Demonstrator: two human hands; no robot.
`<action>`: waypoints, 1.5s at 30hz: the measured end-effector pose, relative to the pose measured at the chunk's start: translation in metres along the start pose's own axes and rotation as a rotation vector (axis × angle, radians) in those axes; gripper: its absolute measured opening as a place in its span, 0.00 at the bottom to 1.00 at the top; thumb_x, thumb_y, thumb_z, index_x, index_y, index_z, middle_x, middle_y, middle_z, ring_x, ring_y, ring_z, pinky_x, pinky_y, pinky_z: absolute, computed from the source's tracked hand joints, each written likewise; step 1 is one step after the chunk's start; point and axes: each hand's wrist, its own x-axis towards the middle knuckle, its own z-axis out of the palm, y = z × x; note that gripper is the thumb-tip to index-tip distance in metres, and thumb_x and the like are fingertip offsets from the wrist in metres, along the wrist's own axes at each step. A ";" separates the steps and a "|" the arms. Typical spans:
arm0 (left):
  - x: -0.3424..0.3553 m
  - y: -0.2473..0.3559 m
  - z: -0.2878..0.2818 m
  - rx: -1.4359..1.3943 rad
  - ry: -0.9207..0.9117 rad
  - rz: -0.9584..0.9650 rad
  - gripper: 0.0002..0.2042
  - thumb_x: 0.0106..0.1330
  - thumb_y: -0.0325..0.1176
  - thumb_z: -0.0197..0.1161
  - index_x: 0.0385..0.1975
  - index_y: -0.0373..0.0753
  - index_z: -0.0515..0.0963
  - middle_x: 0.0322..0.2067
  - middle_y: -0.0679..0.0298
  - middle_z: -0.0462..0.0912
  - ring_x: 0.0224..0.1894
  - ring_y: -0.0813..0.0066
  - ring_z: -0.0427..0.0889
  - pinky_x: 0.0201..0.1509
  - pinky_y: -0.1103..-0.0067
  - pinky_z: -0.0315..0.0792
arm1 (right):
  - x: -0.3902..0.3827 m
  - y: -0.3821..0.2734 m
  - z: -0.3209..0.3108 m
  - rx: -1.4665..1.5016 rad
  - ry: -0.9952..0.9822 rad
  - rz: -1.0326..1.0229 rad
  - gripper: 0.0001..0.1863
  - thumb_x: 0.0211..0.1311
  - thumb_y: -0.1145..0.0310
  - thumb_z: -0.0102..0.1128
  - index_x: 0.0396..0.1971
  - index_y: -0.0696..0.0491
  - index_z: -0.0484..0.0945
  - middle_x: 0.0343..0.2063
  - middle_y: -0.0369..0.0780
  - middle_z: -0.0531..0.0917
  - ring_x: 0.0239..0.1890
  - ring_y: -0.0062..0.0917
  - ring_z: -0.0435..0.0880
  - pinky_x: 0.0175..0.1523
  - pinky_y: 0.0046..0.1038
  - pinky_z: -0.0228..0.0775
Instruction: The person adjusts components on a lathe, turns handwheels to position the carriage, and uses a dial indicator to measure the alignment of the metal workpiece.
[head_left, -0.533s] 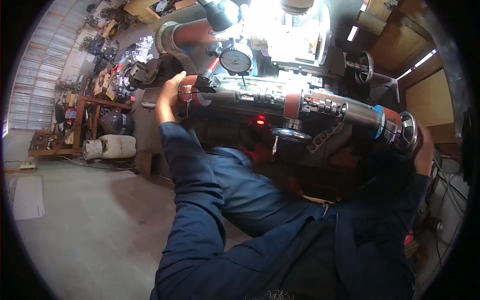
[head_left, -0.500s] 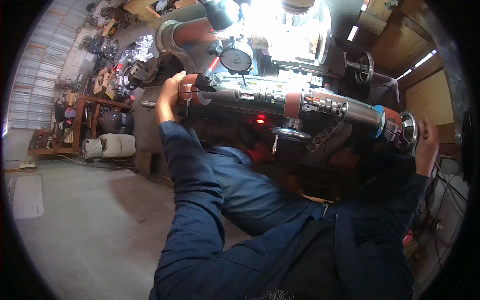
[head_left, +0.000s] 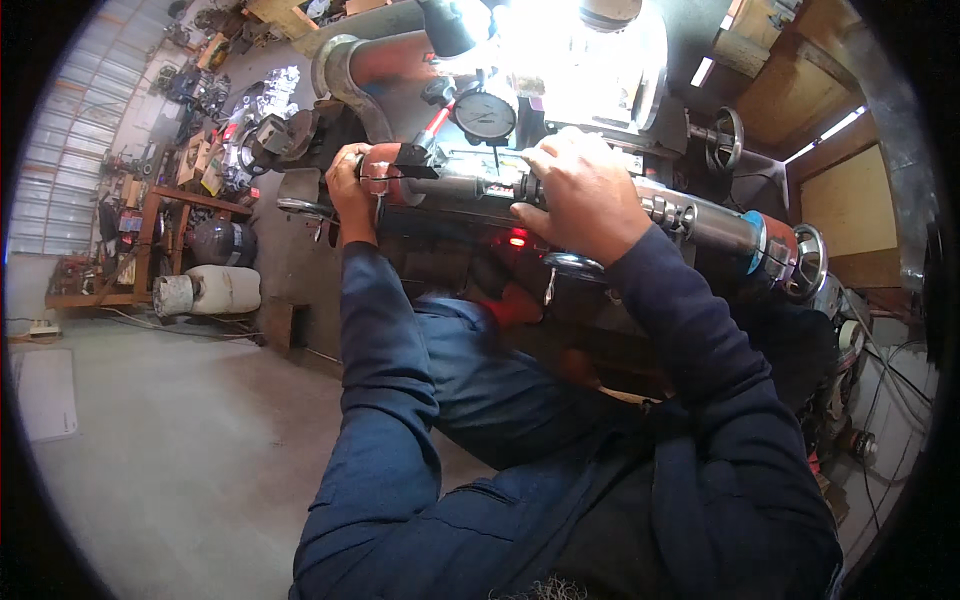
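Note:
My left hand (head_left: 350, 195) is wrapped round the red support (head_left: 381, 157) at the left end of a long metal machine fixture. My right hand (head_left: 590, 195) has its fingers curled over the lobed steel shaft (head_left: 662, 211) near the fixture's middle, covering the centre red support. A dial gauge (head_left: 483, 114) on a red-handled arm stands just above the shaft, its stem pointing down between my hands. A steel cylinder (head_left: 725, 230) continues right to a blue-ringed red end with a chrome handwheel (head_left: 810, 262). Another chrome handwheel (head_left: 572, 262) hangs below my right hand, partly hidden by my sleeve.
Bright glare covers the machine head (head_left: 590, 70) behind. A curved red casting (head_left: 385, 60) is at the back left. A rusty rack (head_left: 150, 245) with a white cylinder (head_left: 225, 290) and clutter stands left. Wooden panels (head_left: 843, 200) and cables (head_left: 880, 380) are on the right.
My right hand has left the right-end handwheel and moved left onto the middle of the shaft. My left hand has stayed at the left support, shifting slightly.

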 end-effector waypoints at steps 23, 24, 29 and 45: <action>-0.090 0.076 0.095 0.788 0.111 0.647 0.14 0.63 0.48 0.60 0.42 0.49 0.82 0.72 0.39 0.55 0.74 0.37 0.50 0.73 0.46 0.41 | -0.001 0.009 0.020 -0.104 -0.028 0.013 0.20 0.46 0.56 0.73 0.35 0.54 0.83 0.34 0.43 0.83 0.43 0.37 0.82 0.49 0.37 0.75; -0.090 0.075 0.094 0.791 0.110 0.646 0.14 0.63 0.48 0.60 0.42 0.49 0.82 0.72 0.39 0.55 0.74 0.37 0.50 0.73 0.46 0.41 | -0.001 0.009 0.019 -0.105 -0.027 0.010 0.20 0.46 0.56 0.74 0.35 0.54 0.83 0.34 0.43 0.83 0.44 0.37 0.82 0.50 0.37 0.75; -0.090 0.074 0.095 0.802 0.114 0.641 0.13 0.64 0.48 0.60 0.41 0.49 0.82 0.71 0.41 0.56 0.74 0.37 0.50 0.73 0.46 0.42 | -0.002 0.009 0.019 -0.106 -0.044 0.029 0.20 0.46 0.56 0.74 0.36 0.54 0.83 0.34 0.42 0.84 0.44 0.36 0.82 0.50 0.36 0.75; -0.030 0.039 -0.004 0.361 0.122 0.177 0.22 0.76 0.44 0.44 0.51 0.33 0.79 0.58 0.51 0.76 0.62 0.59 0.73 0.66 0.65 0.64 | 0.000 0.004 0.017 -0.074 -0.088 0.074 0.20 0.47 0.57 0.73 0.37 0.54 0.83 0.35 0.42 0.84 0.45 0.36 0.82 0.51 0.36 0.75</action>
